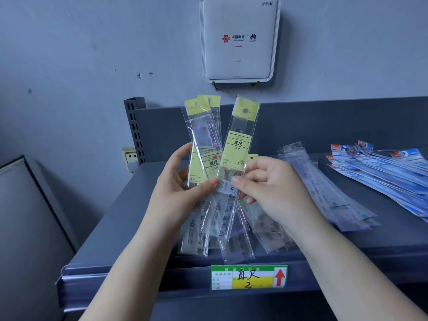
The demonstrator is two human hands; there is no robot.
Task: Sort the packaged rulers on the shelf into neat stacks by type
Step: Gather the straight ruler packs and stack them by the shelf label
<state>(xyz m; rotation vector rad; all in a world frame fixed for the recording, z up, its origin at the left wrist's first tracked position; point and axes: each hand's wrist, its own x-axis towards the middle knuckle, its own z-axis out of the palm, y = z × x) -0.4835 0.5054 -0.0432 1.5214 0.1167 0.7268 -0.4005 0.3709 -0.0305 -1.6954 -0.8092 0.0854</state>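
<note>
Both hands hold yellow-label rulers, fanned upright
Right hand point(273, 181) pinches ruler point(240, 140) tilted right of left hand's point(185, 179) gripped bundle point(203, 140); long axes diverge

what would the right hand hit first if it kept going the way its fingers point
The right hand points left, pinching a yellow-labelled ruler pack. Going on, it would probably first meet the left hand's thumb, just across that pack, though depth is unclear.

Ruler sleeves point(240, 144): clear glossy plastic film, crinkled, with matt yellow paper inserts. Shelf point(115, 228): grey painted metal, matt, smooth. Router point(239, 38): white smooth plastic. Wall point(69, 54): matt paint, scuffed.
</note>
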